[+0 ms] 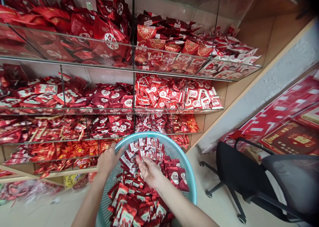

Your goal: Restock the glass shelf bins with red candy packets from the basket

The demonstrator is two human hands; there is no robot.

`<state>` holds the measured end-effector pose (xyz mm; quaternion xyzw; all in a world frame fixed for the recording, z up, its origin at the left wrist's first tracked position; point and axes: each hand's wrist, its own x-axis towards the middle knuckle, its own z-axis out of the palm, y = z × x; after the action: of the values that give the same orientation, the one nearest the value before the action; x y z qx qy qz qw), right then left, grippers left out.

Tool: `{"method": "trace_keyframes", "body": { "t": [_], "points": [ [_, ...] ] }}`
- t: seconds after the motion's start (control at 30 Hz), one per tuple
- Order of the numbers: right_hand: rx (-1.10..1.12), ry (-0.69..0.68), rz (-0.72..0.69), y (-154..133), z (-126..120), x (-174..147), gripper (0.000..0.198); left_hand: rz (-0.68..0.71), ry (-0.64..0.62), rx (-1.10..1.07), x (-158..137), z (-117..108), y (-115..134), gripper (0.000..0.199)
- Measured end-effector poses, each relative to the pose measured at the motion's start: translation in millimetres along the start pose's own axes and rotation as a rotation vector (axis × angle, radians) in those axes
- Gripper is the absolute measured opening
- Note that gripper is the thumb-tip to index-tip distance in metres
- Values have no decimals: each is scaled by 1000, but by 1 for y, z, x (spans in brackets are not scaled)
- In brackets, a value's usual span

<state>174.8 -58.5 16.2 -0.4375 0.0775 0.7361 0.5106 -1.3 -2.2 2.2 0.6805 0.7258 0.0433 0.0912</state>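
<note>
Below me is a round teal plastic basket with mesh walls, filled with small red snack packets. My left hand is closed over the basket's left rim, its thumb reaching inside. Over the contents, my right hand has its fingers partly extended and apart, touching or just above the red-and-white packets at the far side. Dark red packets with white round labels lie to its right. Nearer to me, red packets with white-and-green labels fill the basket.
Ahead stand tiered shelves with clear dividers, loaded with red packets. To the right are a black wheeled office chair, a grey wall and red boxes. Plastic bags lie beneath the lowest shelf.
</note>
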Motion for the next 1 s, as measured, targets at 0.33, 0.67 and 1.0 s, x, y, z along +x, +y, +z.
{"method": "trace_keyframes", "body": {
  "t": [0.33, 0.67, 1.0],
  "points": [
    [7, 47, -36, -3, 8, 10, 7, -12, -24, -16, 1, -1, 0, 56],
    [-146, -11, 62, -3, 7, 15, 15, -11, -36, -11, 1, -2, -1, 54],
    [-289, -35, -48, -1, 2, 11, 18, -6, -21, -7, 1, 0, -1, 55]
  ]
}}
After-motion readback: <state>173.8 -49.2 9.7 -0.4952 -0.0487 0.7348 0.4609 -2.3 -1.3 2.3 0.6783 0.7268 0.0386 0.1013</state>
